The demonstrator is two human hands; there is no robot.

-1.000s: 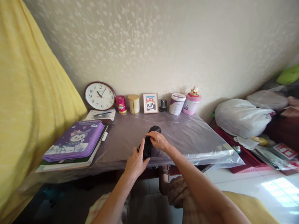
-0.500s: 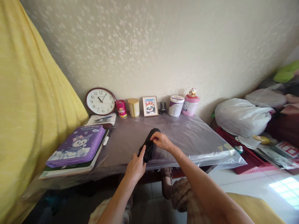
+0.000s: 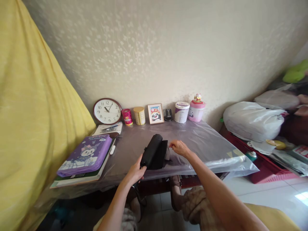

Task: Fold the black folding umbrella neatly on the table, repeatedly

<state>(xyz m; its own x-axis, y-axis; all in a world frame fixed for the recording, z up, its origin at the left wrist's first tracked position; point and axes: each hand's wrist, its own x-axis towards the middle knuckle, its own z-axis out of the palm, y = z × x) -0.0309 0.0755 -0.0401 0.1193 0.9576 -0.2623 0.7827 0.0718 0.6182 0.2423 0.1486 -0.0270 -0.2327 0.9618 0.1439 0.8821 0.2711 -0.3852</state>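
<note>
A folded black umbrella [image 3: 151, 152] lies slantwise over the near part of the plastic-covered table, with a loose flap of its black fabric [image 3: 160, 157] spread out along its right side. My left hand [image 3: 136, 171] is wrapped around the umbrella's lower end, and a dark strap seems to hang below it. Just right of the flap's edge, my right hand [image 3: 179, 148] hovers with curled fingers. Whether a bit of fabric is between its fingertips cannot be made out.
A purple cartoon binder [image 3: 84, 155] lies on books at the left. Along the wall stand a clock [image 3: 107, 111], a pink can [image 3: 127, 117], a yellow can [image 3: 139, 115], a picture frame [image 3: 156, 113] and a white tub [image 3: 181, 112]. White bags [image 3: 252, 120] are piled at the right.
My right hand has moved right, off the umbrella's body. The umbrella's fabric flap now lies spread on its right side. My left hand keeps its hold; the view has shifted slightly.
</note>
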